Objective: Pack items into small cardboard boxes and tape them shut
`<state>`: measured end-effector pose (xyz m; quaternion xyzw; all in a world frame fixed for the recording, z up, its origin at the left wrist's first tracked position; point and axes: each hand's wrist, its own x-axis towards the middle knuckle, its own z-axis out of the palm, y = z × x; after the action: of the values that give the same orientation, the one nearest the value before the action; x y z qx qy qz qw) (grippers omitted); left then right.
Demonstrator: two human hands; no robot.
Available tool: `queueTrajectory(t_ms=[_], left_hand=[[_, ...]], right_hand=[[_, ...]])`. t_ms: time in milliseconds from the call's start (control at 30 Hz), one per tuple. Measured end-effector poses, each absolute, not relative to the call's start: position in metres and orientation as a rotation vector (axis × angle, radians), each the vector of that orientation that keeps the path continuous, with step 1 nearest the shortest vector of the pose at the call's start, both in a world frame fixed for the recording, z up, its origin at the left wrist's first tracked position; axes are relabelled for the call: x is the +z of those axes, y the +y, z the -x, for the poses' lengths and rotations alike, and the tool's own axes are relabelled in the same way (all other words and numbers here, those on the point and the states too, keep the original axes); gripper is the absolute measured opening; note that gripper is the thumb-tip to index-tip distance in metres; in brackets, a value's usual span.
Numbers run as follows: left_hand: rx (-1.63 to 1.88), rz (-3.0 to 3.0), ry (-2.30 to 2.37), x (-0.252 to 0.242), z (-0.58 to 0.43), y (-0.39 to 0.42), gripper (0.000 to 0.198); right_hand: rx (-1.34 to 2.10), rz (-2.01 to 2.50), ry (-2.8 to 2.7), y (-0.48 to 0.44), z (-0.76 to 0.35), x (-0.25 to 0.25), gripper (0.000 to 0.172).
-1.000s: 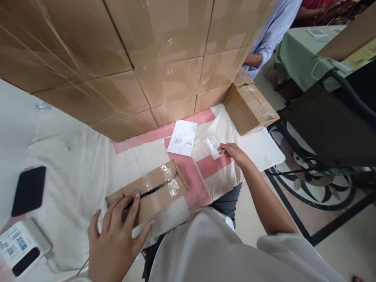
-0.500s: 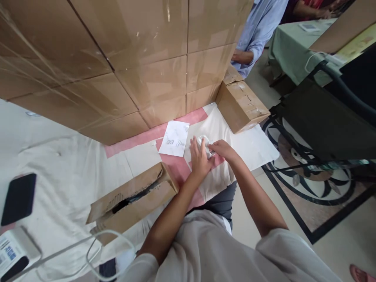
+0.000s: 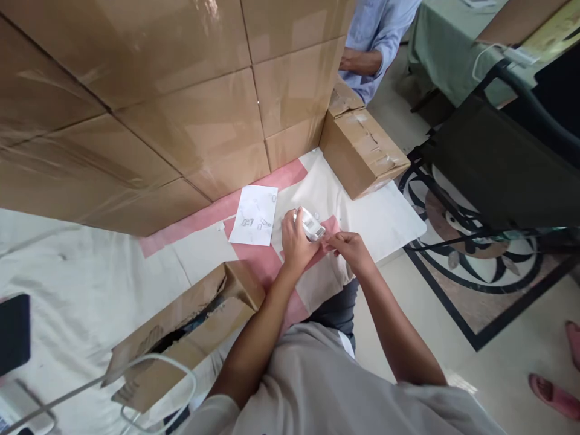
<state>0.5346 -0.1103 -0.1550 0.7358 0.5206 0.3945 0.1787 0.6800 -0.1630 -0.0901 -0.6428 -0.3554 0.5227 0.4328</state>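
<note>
In the head view, my left hand [image 3: 295,238] is wrapped around a small white device with grey parts [image 3: 312,225], just above the cloth-covered table. My right hand [image 3: 352,249] is closed in a pinch by the device's lower right end. What lies between those fingertips, if anything, is too small to make out. To the left of my hands, a sheet of white paper with pencil sketches [image 3: 254,216] lies flat on the pink-and-cream cloth [image 3: 296,175].
A wall of taped cardboard boxes [image 3: 190,121] rises behind the paper. One closed carton [image 3: 362,148] stands at the right, and a torn-open carton [image 3: 185,338] lies near my left arm. A dark chair [image 3: 493,163] and a person's blue sleeve [image 3: 385,36] are beyond.
My left hand, earlier spread over the white device, now grips it and shows more of it. My right hand has moved slightly down beside its end. The view has shifted.
</note>
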Motion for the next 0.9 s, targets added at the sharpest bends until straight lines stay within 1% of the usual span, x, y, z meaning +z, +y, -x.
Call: queueTrajectory(t_ms=[167,367,433,600,667,733,800,900], left_hand=[[1.070,-2.068,1.493,-0.155,-0.535,-0.111,0.098],[1.066,-2.127,1.525,-0.153,-0.535,-0.113,0.090],[1.067,-2.114,1.532,-0.152,-0.535,-0.112,0.090],[1.055,-2.070,1.487,-0.148,-0.536,-0.114,0.094],[1.122,-2.012,1.444,-0.141,-0.534,-0.124,0.085],[1.194,-1.877,1.322,-0.129,-0.529,-0.143,0.064],[1.203,-1.725,1.159,-0.113,-0.521,-0.169,0.049],[1.201,-1.617,1.043,-0.087,-0.506,-0.209,0.033]], right_hand=[[1.351,1.549,-0.843,-0.158,-0.679,-0.112,0.057],[1.255,1.628,-0.914,-0.158,-0.681,-0.128,0.050],[1.184,1.641,-0.944,-0.165,-0.680,-0.128,0.051],[0.962,1.596,-1.030,-0.189,-0.673,-0.117,0.060],[0.866,1.576,-1.078,-0.199,-0.671,-0.109,0.061],[0.816,1.539,-1.143,-0.207,-0.670,-0.098,0.060],[0.818,1.479,-1.232,-0.216,-0.667,-0.085,0.059],[0.856,1.338,-1.420,-0.229,-0.659,-0.067,0.055]])
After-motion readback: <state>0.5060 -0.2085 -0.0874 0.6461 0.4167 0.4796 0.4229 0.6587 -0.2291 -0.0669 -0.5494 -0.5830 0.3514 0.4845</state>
